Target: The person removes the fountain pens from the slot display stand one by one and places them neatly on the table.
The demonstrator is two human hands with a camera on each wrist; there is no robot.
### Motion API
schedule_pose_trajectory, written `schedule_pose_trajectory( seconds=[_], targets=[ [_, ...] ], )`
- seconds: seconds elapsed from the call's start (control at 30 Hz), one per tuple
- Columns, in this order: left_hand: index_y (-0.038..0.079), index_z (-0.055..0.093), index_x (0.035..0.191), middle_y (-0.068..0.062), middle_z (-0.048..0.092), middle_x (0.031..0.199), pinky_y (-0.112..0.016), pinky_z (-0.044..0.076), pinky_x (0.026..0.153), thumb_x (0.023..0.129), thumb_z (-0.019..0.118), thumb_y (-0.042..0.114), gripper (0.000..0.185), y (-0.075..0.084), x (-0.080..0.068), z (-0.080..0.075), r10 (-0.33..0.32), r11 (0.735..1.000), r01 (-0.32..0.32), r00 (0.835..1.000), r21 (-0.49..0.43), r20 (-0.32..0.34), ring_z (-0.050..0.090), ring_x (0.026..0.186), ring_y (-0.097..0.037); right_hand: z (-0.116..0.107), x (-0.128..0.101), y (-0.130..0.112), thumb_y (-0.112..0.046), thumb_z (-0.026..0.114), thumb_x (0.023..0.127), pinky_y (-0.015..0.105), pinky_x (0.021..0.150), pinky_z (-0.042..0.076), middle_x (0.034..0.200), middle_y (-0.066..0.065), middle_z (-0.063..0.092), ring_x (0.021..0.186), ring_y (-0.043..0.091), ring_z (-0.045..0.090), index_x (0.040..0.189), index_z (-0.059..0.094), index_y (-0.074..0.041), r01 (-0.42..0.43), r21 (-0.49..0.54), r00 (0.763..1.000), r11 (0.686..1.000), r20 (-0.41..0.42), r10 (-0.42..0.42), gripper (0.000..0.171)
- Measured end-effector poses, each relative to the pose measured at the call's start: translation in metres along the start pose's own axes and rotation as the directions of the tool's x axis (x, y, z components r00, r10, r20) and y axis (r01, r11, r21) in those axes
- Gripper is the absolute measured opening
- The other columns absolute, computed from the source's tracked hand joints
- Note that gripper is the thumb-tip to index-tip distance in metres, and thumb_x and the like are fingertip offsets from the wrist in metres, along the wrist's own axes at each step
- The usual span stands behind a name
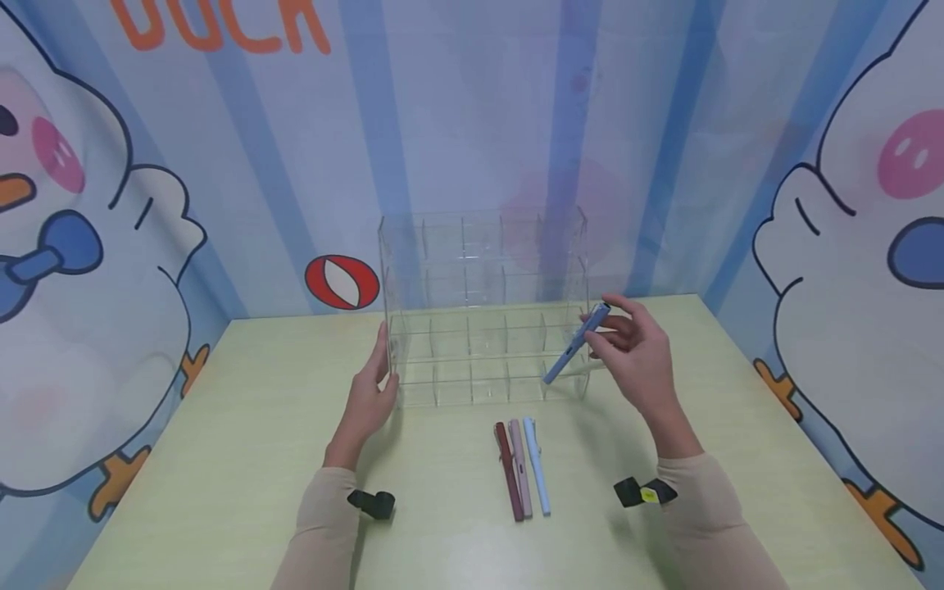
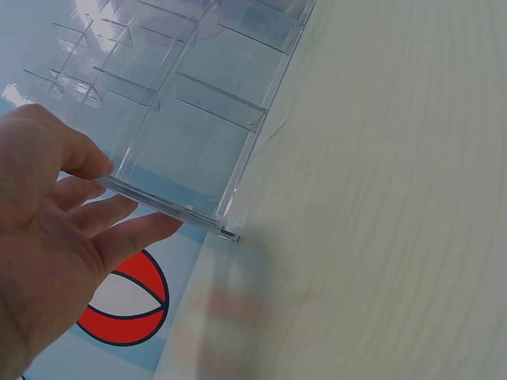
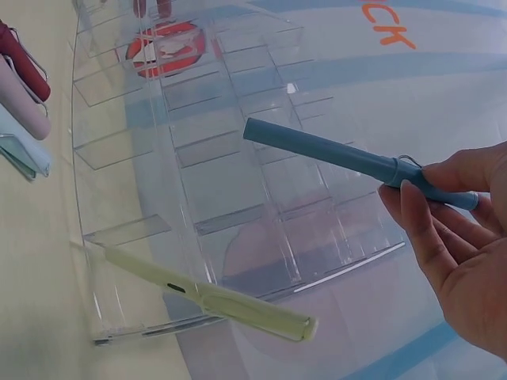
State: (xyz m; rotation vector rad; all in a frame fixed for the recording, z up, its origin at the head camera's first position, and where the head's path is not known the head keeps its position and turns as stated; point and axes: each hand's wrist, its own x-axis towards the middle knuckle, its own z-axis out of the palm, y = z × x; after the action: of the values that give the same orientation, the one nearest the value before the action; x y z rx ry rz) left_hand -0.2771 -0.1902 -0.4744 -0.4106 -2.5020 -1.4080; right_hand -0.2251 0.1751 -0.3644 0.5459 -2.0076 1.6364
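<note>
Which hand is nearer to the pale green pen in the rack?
Right. The right hand holds a blue pen near the pale green pen, at the right end of the clear rack; the left hand grips the rack's opposite side, farther away.

Glossy clear-plastic rack, matt blue pen, smooth wood-grained tabletop.

1. Looks like a small staged filming booth; impossible to tell whether set up inside a home, office or lab.
2. Hung, beyond the left hand and right hand, with a creased, blue-striped printed backdrop bearing orange lettering.
3. Flanked, outward of each hand, by large white cartoon birds.
4. Furnished, beneath both hands, with a plain pale tabletop.
5. Equipped, just behind both hands, with dark wrist cameras.
</note>
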Motion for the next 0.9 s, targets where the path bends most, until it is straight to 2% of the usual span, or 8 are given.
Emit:
schedule_pose_trajectory(
  seconds=[0.3, 0.4, 0.53, 0.63, 0.73, 0.9],
  targets=[
    [0.041, 0.001, 0.143, 0.012, 0.015, 0.147, -0.042, 0.032, 0.098, 0.091, 0.046, 0.004, 0.078, -0.001, 0.000, 0.001, -0.006, 1.000, 0.006, 1.000, 0.003, 0.000, 0.030, 0.128, -0.018, -0.009, 0.000, -0.008, 0.003, 0.063, 0.080, 0.032, 0.060, 0.054, 0.105, 0.021, 0.058, 0.079, 0.032, 0.064, 0.121, 0.052, -0.001, -0.006, 0.001, 1.000, 1.000, -0.005, 0.006, 0.043],
    [0.040, 0.001, 0.144, 0.015, 0.014, 0.147, -0.043, 0.032, 0.098, 0.091, 0.047, 0.006, 0.077, -0.002, 0.000, 0.001, -0.015, 1.000, 0.015, 1.000, 0.000, 0.000, 0.029, 0.129, -0.017, -0.012, 0.000, -0.012, 0.002, 0.063, 0.080, 0.032, 0.058, 0.054, 0.104, 0.019, 0.057, 0.078, 0.029, 0.064, 0.122, 0.052, -0.002, -0.040, -0.021, 0.999, 0.999, 0.008, 0.040, 0.044],
    [0.040, 0.001, 0.144, 0.019, 0.012, 0.146, -0.043, 0.033, 0.098, 0.092, 0.047, 0.007, 0.077, -0.002, 0.001, 0.002, -0.028, 1.000, 0.028, 1.000, -0.002, -0.002, 0.028, 0.129, -0.016, -0.018, 0.000, -0.007, -0.007, 0.065, 0.082, 0.033, 0.056, 0.054, 0.104, 0.013, 0.056, 0.075, 0.023, 0.065, 0.124, 0.054, -0.012, -0.122, -0.083, 0.991, 0.989, 0.048, 0.127, 0.044],
    [0.040, 0.001, 0.143, 0.017, 0.013, 0.147, -0.043, 0.033, 0.098, 0.091, 0.047, 0.006, 0.078, -0.001, 0.001, 0.001, -0.021, 1.000, 0.021, 1.000, 0.002, 0.001, 0.028, 0.129, -0.017, -0.022, 0.000, 0.000, -0.014, 0.066, 0.082, 0.035, 0.057, 0.054, 0.106, 0.010, 0.056, 0.075, 0.021, 0.065, 0.125, 0.053, -0.017, -0.187, -0.132, 0.975, 0.974, 0.096, 0.200, 0.046],
    [0.041, 0.001, 0.143, 0.015, 0.014, 0.147, -0.042, 0.033, 0.098, 0.091, 0.047, 0.005, 0.079, -0.001, 0.000, 0.002, -0.019, 1.000, 0.019, 1.000, 0.004, -0.001, 0.029, 0.129, -0.018, -0.026, 0.000, 0.004, -0.017, 0.067, 0.082, 0.036, 0.058, 0.054, 0.107, 0.010, 0.056, 0.074, 0.022, 0.065, 0.127, 0.052, -0.019, -0.243, -0.172, 0.952, 0.955, 0.148, 0.269, 0.048],
    [0.042, 0.000, 0.143, 0.016, 0.013, 0.147, -0.043, 0.033, 0.098, 0.091, 0.048, 0.006, 0.078, -0.002, 0.001, 0.002, -0.020, 1.000, 0.020, 1.000, 0.005, -0.001, 0.028, 0.129, -0.018, -0.030, -0.001, 0.002, -0.020, 0.066, 0.082, 0.036, 0.060, 0.054, 0.110, 0.011, 0.055, 0.074, 0.023, 0.064, 0.128, 0.049, -0.015, -0.328, -0.242, 0.887, 0.913, 0.255, 0.386, 0.050]
  ],
)
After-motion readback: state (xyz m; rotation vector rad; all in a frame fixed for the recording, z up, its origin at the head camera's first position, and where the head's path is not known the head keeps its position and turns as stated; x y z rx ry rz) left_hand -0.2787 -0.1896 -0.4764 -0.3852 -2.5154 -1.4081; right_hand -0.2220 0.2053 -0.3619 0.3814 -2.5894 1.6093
